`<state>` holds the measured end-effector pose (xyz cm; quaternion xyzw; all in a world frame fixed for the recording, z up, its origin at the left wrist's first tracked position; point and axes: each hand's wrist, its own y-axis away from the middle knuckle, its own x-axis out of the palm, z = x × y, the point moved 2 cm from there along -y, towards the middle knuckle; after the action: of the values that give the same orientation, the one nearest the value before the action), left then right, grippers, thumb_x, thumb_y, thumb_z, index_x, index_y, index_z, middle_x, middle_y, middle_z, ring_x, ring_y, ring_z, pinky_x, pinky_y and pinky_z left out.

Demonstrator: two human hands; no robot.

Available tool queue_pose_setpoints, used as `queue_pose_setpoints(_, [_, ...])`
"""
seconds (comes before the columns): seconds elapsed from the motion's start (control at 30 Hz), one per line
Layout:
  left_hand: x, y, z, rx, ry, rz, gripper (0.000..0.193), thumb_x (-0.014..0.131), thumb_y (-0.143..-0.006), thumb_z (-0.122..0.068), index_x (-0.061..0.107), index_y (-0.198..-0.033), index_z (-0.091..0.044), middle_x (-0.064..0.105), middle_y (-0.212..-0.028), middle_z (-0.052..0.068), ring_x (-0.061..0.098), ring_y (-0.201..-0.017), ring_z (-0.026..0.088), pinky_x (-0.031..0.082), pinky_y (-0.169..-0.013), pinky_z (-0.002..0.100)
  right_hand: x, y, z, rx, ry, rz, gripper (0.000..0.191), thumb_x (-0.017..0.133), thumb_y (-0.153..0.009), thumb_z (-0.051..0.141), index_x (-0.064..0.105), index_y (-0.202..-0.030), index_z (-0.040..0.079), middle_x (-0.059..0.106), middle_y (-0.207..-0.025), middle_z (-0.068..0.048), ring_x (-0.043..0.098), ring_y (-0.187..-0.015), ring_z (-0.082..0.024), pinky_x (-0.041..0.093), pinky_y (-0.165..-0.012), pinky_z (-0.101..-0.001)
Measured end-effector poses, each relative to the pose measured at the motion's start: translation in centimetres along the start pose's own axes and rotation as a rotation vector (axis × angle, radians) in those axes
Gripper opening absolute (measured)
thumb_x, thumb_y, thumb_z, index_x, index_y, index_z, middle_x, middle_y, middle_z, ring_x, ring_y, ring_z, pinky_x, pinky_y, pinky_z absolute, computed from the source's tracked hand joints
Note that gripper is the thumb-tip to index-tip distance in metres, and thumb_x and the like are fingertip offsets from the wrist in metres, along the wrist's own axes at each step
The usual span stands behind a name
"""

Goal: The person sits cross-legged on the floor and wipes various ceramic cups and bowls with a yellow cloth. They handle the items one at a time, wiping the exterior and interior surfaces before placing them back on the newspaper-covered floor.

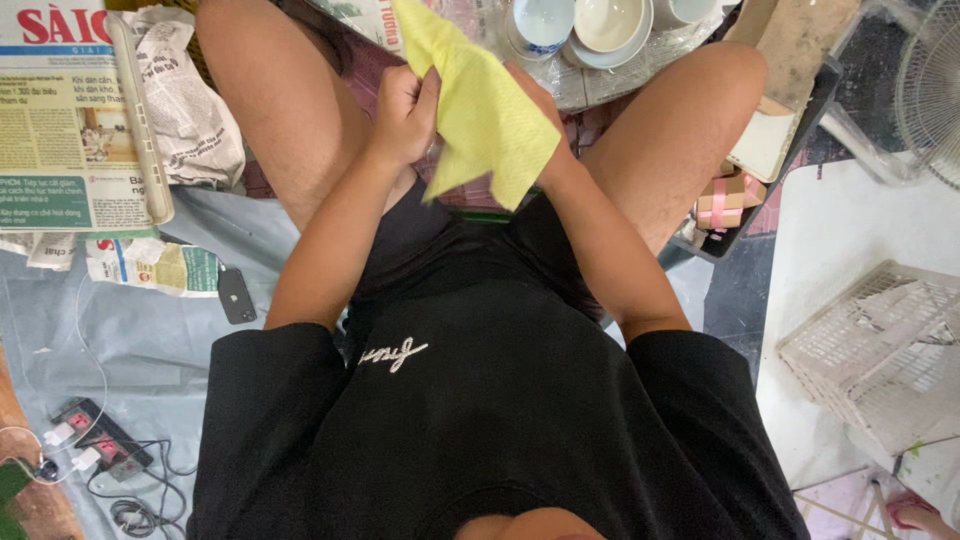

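Note:
I sit on the floor, looking down over my black shirt and bare knees. Both hands are raised between my knees on a yellow cloth point(485, 110). My left hand point(403, 108) is closed in a fist on the cloth's left edge. My right hand point(533, 100) is mostly hidden behind the cloth and grips it from the back. The cloth hangs down in a point over my lap. Whether anything is wrapped inside the cloth cannot be seen.
White ceramic bowls point(607, 22) and cups point(540, 22) stand ahead on plastic sheeting. Newspapers point(70, 120) lie at left, with a dark phone point(236, 295) and a power strip point(92, 437) with cables. At right: small pink-taped boxes point(728, 200), a white plastic crate point(880, 345), a fan point(930, 85).

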<state>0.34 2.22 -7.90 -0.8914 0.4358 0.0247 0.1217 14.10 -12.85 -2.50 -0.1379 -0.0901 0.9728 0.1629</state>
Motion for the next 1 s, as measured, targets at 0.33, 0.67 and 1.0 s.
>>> queue_pose_setpoints(0.33, [-0.6, -0.1, -3.0, 0.271, -0.200, -0.173, 0.021, 0.061, -0.105, -0.008, 0.065, -0.089, 0.004, 0.065, -0.073, 0.017, 0.067, -0.064, 0.032, 0.047, -0.058, 0.040, -1.5, 1.4, -4.8, 0.453, -1.094, -0.033, 0.104, 0.053, -0.078, 0.079, 0.055, -0.139, -0.005, 0.071, -0.127, -0.016, 0.071, -0.114, -0.026, 0.058, -0.096, -0.0367])
queue_pose_setpoints(0.67, [-0.5, -0.2, -3.4, 0.226, -0.172, -0.166, 0.018, 0.060, -0.105, -0.009, 0.066, -0.092, 0.003, 0.067, -0.075, 0.015, 0.069, -0.066, 0.029, 0.049, -0.061, 0.039, -1.1, 0.9, -2.4, 0.151, -0.403, 0.062, 0.053, 0.058, -0.111, 0.039, 0.059, -0.143, -0.004, 0.070, -0.113, -0.003, 0.062, -0.100, -0.008, 0.052, -0.087, -0.0266])
queue_pose_setpoints(1.0, [-1.2, -1.0, -3.7, 0.220, -0.167, -0.095, 0.031, 0.063, -0.096, -0.033, 0.069, -0.103, -0.004, 0.066, -0.080, 0.009, 0.060, -0.065, 0.021, 0.047, -0.058, 0.034, -1.8, -0.3, 0.0, 0.171, 0.139, -0.133, 0.017, 0.065, -0.107, 0.009, 0.071, -0.120, 0.000, 0.073, -0.090, -0.005, 0.065, -0.080, -0.009, 0.053, -0.073, -0.0266])
